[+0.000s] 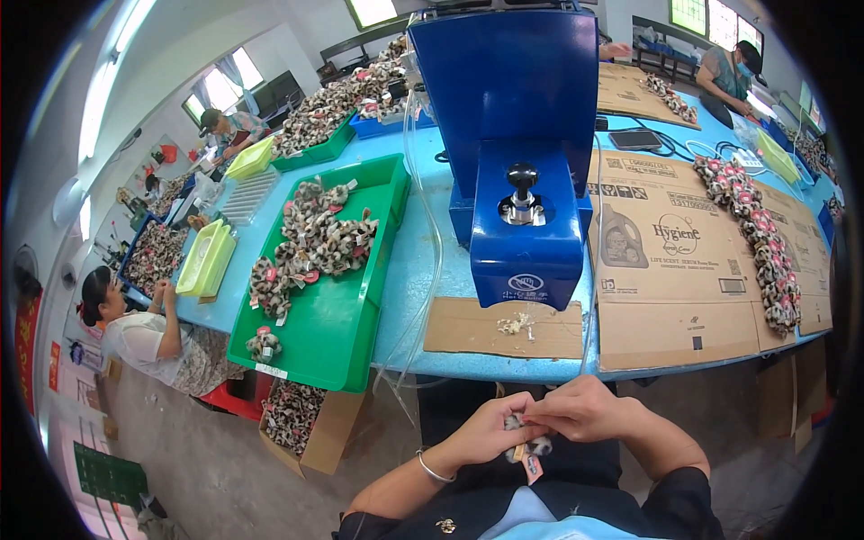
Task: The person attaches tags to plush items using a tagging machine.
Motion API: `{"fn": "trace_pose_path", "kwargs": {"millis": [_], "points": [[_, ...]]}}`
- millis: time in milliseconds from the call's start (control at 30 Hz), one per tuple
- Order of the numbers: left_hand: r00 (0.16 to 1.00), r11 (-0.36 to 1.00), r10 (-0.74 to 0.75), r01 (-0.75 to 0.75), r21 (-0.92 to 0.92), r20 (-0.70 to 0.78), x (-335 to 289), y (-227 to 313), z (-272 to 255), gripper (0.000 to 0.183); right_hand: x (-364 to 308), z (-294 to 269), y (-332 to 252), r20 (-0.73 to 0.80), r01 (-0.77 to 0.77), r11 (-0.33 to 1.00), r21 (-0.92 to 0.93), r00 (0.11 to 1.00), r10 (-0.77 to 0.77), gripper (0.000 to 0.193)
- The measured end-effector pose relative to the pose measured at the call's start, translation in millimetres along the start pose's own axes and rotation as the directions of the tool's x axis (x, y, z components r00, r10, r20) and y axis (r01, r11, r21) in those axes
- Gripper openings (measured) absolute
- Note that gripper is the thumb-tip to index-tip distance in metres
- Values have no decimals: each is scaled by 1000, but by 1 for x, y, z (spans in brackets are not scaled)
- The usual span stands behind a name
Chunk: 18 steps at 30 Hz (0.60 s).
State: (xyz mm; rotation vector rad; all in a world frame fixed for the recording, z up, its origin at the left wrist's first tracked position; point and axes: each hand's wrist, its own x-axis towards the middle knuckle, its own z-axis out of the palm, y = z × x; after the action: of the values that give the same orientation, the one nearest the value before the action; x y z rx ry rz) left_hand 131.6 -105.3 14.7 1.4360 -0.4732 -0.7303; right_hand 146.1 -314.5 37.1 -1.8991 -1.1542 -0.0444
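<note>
In front of my lap, close to the table's front edge, both hands hold a small fuzzy plush toy [540, 445] in grey, white and black. A pinkish tag [533, 466] hangs from its lower side. My left hand [486, 430], with a bangle on its wrist, is wrapped round the plush from the left. My right hand [580, 416] pinches at its upper part, fingertips touching the left hand. The fingers hide most of the plush. Beyond the hands stands a blue machine [526, 261] with a black knob, above a cardboard piece [450, 328] bearing pale scraps.
A green tray [360, 310] of similar plush toys lies left of the machine. Flat cardboard [648, 328] to the right carries a row of plush toys [765, 256]. Below the tray is a filled cardboard box [328, 441]. Thin clear tubing hangs at the table edge. Other people work around the table.
</note>
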Motion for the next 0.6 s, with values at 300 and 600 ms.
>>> {"fn": "trace_pose_path", "kwargs": {"millis": [300, 600], "points": [[951, 959, -103, 17, -282, -292, 5, 7, -7, 17, 23, -13, 10, -113, -371, 913, 171, 913, 392, 11], [865, 914, -41, -169, -368, -500, 21, 7, -13, 11, 34, 5, 0, -388, -466, 863, 194, 772, 504, 29]]}}
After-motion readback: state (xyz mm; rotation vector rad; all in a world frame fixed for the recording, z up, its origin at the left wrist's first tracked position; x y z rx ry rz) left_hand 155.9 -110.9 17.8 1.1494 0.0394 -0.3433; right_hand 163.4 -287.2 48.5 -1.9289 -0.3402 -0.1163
